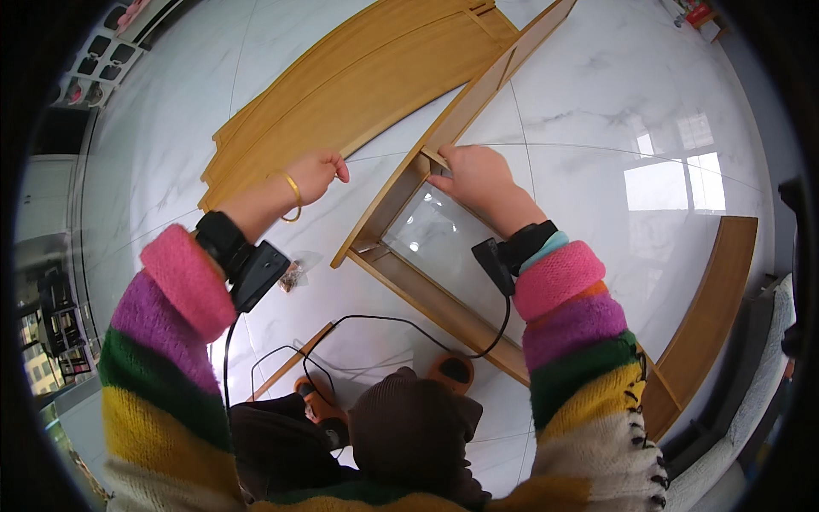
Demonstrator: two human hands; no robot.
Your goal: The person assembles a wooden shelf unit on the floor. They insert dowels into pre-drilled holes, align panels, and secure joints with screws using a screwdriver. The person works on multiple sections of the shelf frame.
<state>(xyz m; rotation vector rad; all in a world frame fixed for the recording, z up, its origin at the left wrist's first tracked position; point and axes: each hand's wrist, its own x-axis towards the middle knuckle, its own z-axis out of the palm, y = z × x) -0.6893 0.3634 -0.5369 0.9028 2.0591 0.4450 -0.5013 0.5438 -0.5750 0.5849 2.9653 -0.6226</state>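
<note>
A wooden furniture frame (383,194) of joined boards stands on the floor before me, its corner pointing toward my left. My right hand (484,181) is closed on a short wooden crosspiece (433,158) that meets the long far board. To the left of that board my left hand (317,177), with a gold bangle (295,196) at the wrist, hangs in the air, apart from the frame. Its fingers are curled together, and whatever they may hold is hidden.
Beyond my left hand a large wooden panel (367,77) lies flat. A small clear bag (294,273) rests on the floor by the frame's corner. Another wooden part (701,311) lies at the right, beside a grey sofa (759,367). Black cables (384,318) run from my wrists.
</note>
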